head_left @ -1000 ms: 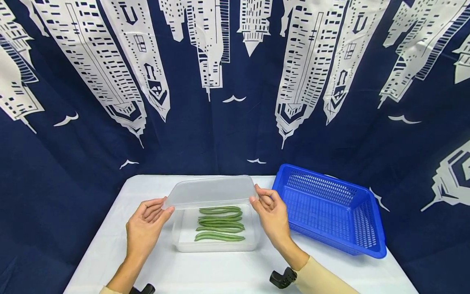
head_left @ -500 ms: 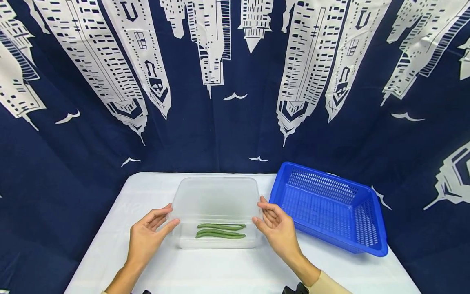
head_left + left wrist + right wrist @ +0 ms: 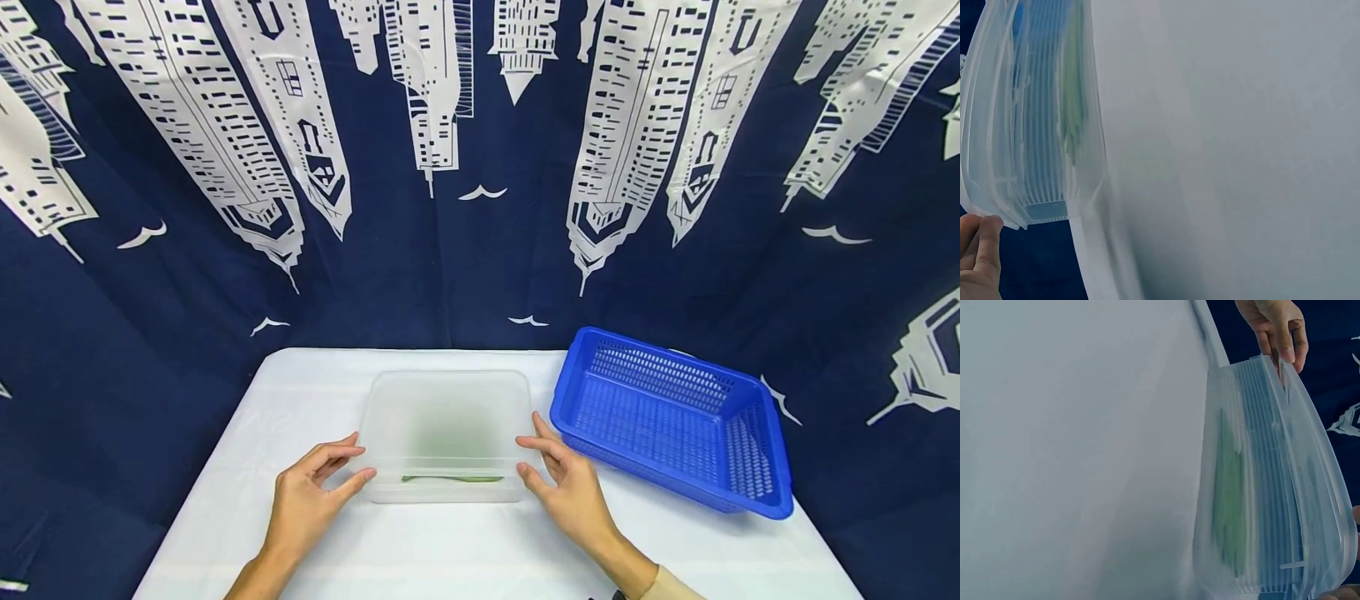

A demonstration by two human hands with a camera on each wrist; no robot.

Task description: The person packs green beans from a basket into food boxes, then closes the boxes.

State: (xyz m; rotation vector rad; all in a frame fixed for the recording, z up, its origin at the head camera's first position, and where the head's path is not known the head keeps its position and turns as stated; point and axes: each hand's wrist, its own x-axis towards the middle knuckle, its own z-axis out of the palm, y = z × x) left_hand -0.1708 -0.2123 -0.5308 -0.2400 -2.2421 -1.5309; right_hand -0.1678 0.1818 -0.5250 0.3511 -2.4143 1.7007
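A translucent plastic lid (image 3: 450, 408) lies tilted over a clear plastic container (image 3: 442, 493). In the right wrist view a gap shows between the lid and the container's rim. Green beans (image 3: 1230, 500) lie inside; from the head only a thin strip of them shows below the lid's near edge, the rest blurring through it. My left hand (image 3: 311, 492) pinches the lid's left edge between thumb and fingers, as the right wrist view also shows. At the lid's right edge, my right hand (image 3: 567, 482) holds it with thumb and fingers; only bits of those fingers show in the right wrist view.
A blue perforated plastic basket (image 3: 573, 350) stands close to the container on the right, just past my right hand. The white-covered table (image 3: 435, 554) ends at a dark blue cloth backdrop (image 3: 450, 275) with white building prints.
Both hands have lowered the lid and brought it nearer to me. It now covers nearly all the beans, which showed fully a second ago. The basket has not moved.
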